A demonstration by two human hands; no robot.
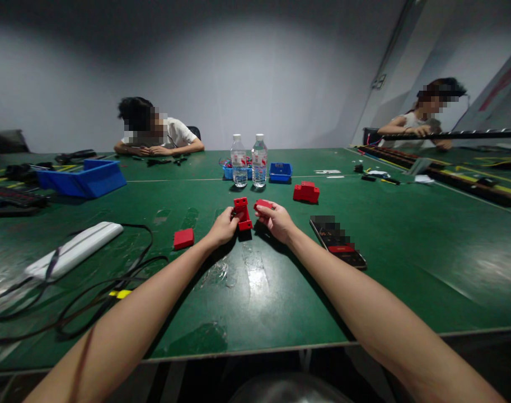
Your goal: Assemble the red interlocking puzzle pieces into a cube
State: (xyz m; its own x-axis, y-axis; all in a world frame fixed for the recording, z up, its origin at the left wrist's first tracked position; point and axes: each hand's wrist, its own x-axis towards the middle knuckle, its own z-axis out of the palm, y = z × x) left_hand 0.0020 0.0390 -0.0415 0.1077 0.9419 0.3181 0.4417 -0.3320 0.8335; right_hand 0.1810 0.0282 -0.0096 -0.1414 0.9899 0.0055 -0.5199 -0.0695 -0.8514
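Holding an open-framed red housing (244,212) over the middle of the green table (289,313), the left hand (225,226) is pinching its left side between thumb and fingers. Just to the right, the right hand (277,221) is grasping a smaller red part (262,205) with thumb and fingertips; a narrow gap is separating the two pieces. Such a light fingertip grip could be letting the smaller part slip or tilt. A red block (183,239) is lying to the left, and a stepped red piece (306,192) is resting far right. A phone (338,242) is lying beside the right forearm, where a sideways sweep could be nudging it. Farther off, two water bottles (259,162) are standing near a blue tray (280,173); one person (180,135) is sitting far left, another person (418,124) far right.
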